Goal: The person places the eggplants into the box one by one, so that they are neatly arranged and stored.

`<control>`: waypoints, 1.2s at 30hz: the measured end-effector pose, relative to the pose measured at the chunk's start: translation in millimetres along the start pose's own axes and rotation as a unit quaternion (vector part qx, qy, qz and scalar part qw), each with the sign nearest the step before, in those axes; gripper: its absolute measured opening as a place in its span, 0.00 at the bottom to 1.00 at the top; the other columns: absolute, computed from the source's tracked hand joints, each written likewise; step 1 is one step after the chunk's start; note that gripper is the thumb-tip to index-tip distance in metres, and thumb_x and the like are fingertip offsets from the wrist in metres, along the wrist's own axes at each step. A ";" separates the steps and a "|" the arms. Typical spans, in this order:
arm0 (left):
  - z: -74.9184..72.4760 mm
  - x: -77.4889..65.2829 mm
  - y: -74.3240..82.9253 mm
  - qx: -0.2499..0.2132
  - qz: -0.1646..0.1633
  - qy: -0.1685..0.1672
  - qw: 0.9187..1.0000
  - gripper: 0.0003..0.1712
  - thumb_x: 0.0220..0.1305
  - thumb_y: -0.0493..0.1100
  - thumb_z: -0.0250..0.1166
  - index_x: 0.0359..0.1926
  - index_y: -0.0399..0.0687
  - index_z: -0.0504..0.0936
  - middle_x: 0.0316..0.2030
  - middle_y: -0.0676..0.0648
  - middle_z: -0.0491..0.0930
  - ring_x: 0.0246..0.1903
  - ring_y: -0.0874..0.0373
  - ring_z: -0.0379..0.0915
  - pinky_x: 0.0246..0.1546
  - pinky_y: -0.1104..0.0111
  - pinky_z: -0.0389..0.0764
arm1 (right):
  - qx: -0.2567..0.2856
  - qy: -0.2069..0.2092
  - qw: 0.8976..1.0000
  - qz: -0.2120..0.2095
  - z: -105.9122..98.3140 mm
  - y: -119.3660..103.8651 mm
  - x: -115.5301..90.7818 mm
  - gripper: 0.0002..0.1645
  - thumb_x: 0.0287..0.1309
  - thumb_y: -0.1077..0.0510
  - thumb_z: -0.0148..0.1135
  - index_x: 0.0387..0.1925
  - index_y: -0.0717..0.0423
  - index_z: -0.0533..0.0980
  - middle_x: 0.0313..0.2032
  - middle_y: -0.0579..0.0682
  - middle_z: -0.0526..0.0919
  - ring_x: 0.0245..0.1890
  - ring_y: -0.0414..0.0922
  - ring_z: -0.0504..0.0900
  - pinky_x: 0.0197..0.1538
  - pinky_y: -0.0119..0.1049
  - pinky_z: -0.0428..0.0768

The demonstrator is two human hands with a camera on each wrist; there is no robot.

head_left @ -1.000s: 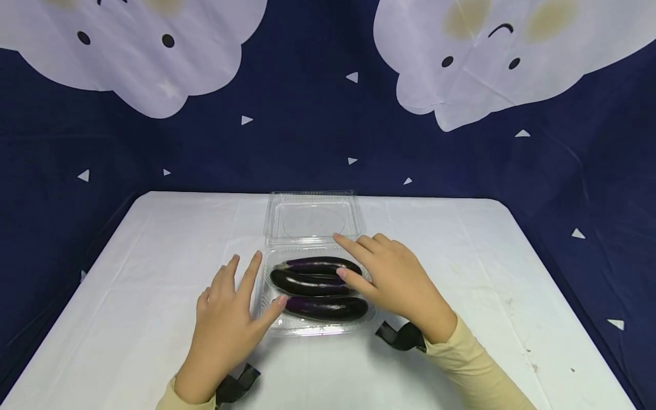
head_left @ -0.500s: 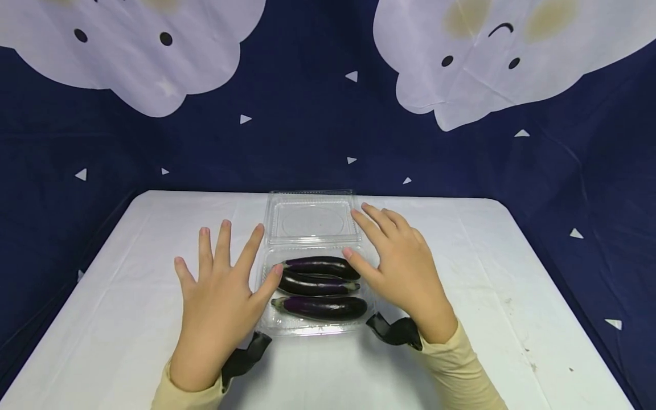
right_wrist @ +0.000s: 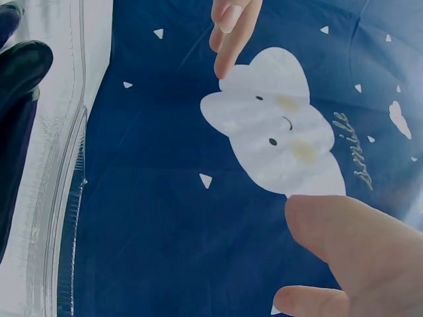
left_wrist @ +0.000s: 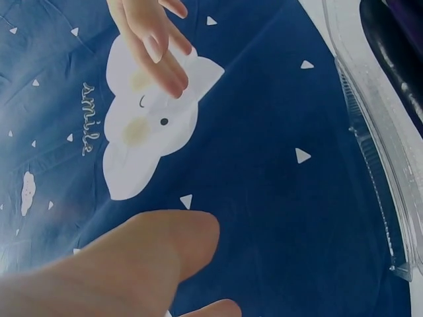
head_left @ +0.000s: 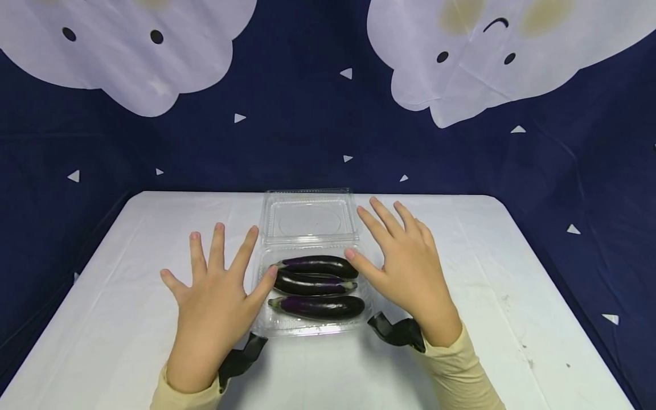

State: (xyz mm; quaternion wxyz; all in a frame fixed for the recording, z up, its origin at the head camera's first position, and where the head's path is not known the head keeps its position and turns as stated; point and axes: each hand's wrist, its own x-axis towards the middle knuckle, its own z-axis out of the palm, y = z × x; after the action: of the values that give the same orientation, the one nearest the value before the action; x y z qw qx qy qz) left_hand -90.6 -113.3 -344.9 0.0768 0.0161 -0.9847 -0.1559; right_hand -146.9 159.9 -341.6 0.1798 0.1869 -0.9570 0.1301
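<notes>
Three dark purple eggplants lie side by side in the base of a clear plastic clamshell box point(head_left: 307, 329): a back eggplant point(head_left: 323, 265), a middle eggplant point(head_left: 307, 283) and a front eggplant point(head_left: 320, 307). The box's lid point(head_left: 310, 219) is folded back, away from the person. My left hand point(head_left: 215, 307) is spread wide at the box's left side, its thumb overlapping the middle eggplant's end in the head view. On the other side, my right hand point(head_left: 410, 267) has its fingers apart, the thumb over the box's right part. Neither hand holds anything.
A white-covered table point(head_left: 154, 245) bears the box. Behind it hangs a navy cloth point(head_left: 297, 154) printed with clouds and small white triangles. Black straps point(head_left: 243, 356) circle both wrists, below beige sleeves.
Both hands have drawn apart from the eggplants, fingers spreading out and reaching farther forward. More of the eggplants' ends shows now. The eggplants and the box lie as before.
</notes>
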 end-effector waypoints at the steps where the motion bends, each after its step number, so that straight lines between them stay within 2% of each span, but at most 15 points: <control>1: -0.1 -0.1 -0.4 0.000 0.000 -0.001 1.000 0.42 0.68 0.75 0.43 0.77 0.70 0.53 0.78 0.35 0.43 0.76 0.28 0.27 0.53 0.18 0.31 | -0.001 -0.001 1.000 0.001 -0.2 0.0 -0.1 0.43 0.62 0.26 0.51 0.74 0.36 0.62 0.75 0.44 0.61 0.75 0.59 0.57 0.66 0.64 0.61; 8: -0.7 -1.2 -1.3 0.006 0.000 -0.012 1.000 0.42 0.67 0.76 0.42 0.77 0.70 0.54 0.78 0.35 0.43 0.76 0.28 0.27 0.53 0.18 0.31 | -0.007 -0.017 1.000 0.019 -1.4 -0.4 -2.2 0.44 0.60 0.25 0.51 0.74 0.34 0.61 0.76 0.44 0.60 0.76 0.61 0.53 0.67 0.64 0.59; 15: -1.2 -1.9 -1.4 0.006 -0.003 -0.029 1.000 0.40 0.68 0.75 0.43 0.77 0.75 0.50 0.78 0.36 0.41 0.76 0.30 0.24 0.53 0.18 0.28 | -0.019 -0.035 0.999 0.030 -3.8 -2.8 -6.1 0.46 0.59 0.22 0.49 0.75 0.32 0.59 0.77 0.44 0.57 0.76 0.64 0.51 0.66 0.67 0.59; 23: -1.4 -2.9 -1.3 0.004 -0.003 -0.046 0.999 0.42 0.67 0.77 0.41 0.77 0.73 0.51 0.78 0.36 0.41 0.75 0.29 0.24 0.52 0.18 0.27 | -0.022 -0.052 0.998 0.038 -4.3 -4.7 -9.2 0.48 0.57 0.20 0.49 0.75 0.32 0.58 0.77 0.45 0.56 0.76 0.66 0.49 0.67 0.69 0.56; 30: 1.4 -1.1 -0.7 0.010 -0.001 -0.066 0.998 0.41 0.69 0.75 0.42 0.78 0.70 0.52 0.77 0.34 0.44 0.74 0.25 0.31 0.52 0.17 0.31 | -0.019 -0.070 0.996 0.046 -0.7 0.3 -7.7 0.48 0.59 0.21 0.49 0.76 0.32 0.56 0.77 0.46 0.57 0.76 0.65 0.50 0.66 0.68 0.59; 36: 13.9 12.9 -12.4 0.005 -0.015 -0.106 0.994 0.44 0.68 0.76 0.41 0.78 0.67 0.51 0.76 0.31 0.47 0.72 0.22 0.36 0.52 0.17 0.34 | -0.003 -0.099 0.993 0.057 13.7 15.9 2.8 0.48 0.60 0.21 0.47 0.77 0.32 0.53 0.77 0.47 0.55 0.75 0.66 0.53 0.62 0.69 0.65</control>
State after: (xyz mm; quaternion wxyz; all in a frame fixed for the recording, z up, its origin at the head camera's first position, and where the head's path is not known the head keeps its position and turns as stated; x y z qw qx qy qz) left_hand -105.5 -121.5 -359.9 -0.0304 0.0142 -0.9877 -0.1526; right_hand -159.8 168.9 -355.7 0.0772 0.1434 -0.9796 0.1179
